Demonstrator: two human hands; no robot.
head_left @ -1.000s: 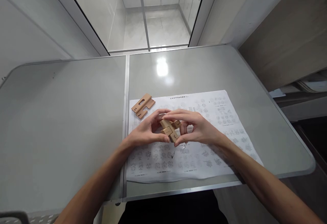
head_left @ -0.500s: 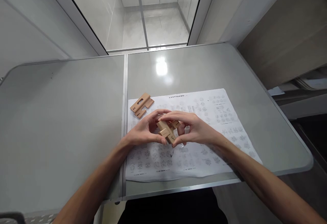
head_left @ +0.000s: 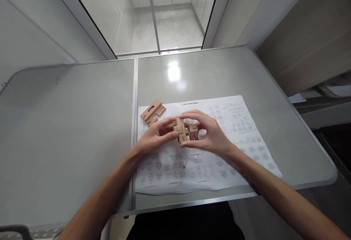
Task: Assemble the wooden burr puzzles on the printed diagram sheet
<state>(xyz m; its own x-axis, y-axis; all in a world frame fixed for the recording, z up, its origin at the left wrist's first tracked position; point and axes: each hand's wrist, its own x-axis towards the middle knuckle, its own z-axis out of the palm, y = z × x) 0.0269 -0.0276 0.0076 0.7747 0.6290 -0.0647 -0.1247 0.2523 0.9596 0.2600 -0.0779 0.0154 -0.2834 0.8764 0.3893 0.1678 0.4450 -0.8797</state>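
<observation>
Several interlocked wooden puzzle pieces (head_left: 181,132) form a small cluster held above the printed sheet (head_left: 208,167). My left hand (head_left: 157,136) grips the cluster from the left, its thumb on the near side. On the opposite side my right hand (head_left: 210,132) pinches it between thumb and fingers at the near and far ends. One piece juts out to the right, under my right palm. Past my left hand lie two loose wooden pieces (head_left: 152,111), numbered 2 and 3, one with a slot and one with a notch; my left fingers cover part of them.
The grey folding table (head_left: 82,123) has a metal seam (head_left: 134,123) left of the sheet. A glazed window or door (head_left: 164,21) stands behind the far edge. On the right is a shelf (head_left: 329,90) with papers.
The held cluster has turned from slanted to nearly upright in view and shifted slightly away from me. My right hand's fingers have risen a little; the loose pieces stay put.
</observation>
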